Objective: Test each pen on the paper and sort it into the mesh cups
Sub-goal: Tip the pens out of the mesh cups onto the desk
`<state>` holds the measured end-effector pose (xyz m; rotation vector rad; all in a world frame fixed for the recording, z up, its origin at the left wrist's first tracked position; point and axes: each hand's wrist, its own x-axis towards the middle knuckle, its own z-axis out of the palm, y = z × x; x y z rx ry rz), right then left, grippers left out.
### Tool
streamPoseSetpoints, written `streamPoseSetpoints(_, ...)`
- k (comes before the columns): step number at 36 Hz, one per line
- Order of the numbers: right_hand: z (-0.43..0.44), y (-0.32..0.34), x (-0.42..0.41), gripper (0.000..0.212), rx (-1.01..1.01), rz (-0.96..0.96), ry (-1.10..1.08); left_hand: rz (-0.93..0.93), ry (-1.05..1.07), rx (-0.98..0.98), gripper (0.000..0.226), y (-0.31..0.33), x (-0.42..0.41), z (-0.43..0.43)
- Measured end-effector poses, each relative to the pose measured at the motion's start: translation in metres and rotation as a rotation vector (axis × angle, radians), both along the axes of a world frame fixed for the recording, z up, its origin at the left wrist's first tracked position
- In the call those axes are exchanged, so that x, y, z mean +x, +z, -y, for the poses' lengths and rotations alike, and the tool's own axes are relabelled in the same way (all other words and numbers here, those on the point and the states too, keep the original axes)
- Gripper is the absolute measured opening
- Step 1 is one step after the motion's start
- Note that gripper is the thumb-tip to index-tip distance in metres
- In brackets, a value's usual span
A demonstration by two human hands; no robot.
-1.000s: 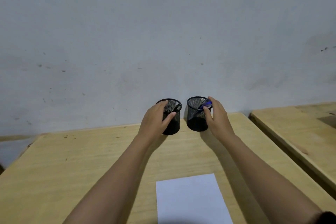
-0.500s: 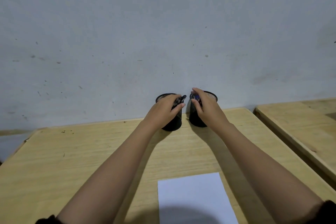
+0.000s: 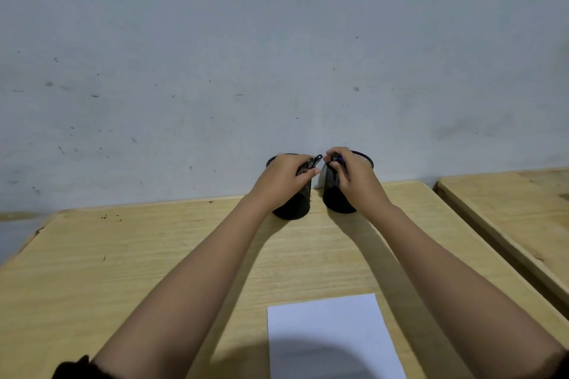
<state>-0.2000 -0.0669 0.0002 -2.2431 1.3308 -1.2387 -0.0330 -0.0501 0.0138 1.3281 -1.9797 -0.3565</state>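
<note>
Two bare forearms show from elbow to wrist, with the left hand (image 3: 284,174) and right hand (image 3: 354,172) ungloved. A dark, black-looking sleeve edge (image 3: 69,368) sits at each elbow, pushed up.

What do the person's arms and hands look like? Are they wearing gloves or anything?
No gloves. Both the left hand and the right hand are bare, with no rings, watch or bracelets showing. The forearms are bare too. A dark sleeve, pushed up high, peeks in at the bottom left corner, and another dark sleeve edge shows at the bottom right.
</note>
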Motion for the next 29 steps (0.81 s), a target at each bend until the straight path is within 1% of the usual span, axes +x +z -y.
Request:
streamPoseSetpoints(6,-0.001,0.001,0.001,0.024,0.036,0.055,0.013,-0.017,0.026,-0.066,0.024,-0.003,-0.001,-0.002)
streamPoseSetpoints(13,-0.004,0.003,0.002,0.027,-0.011,0.102,0.009,-0.137,0.105,-0.114,0.026,-0.005,0.002,0.001)
streamPoseSetpoints(17,-0.004,0.002,0.003,0.030,-0.033,0.144,-0.011,-0.098,0.117,-0.132,0.027,-0.006,0.001,0.002)
streamPoseSetpoints(22,-0.003,0.007,0.002,0.030,-0.083,0.173,-0.037,-0.143,0.145,-0.139,0.025,-0.001,0.002,0.001)
streamPoseSetpoints(29,-0.012,0.029,-0.002,0.031,-0.125,0.201,-0.019,-0.207,0.130,-0.157,0.026,0.025,0.003,-0.007)
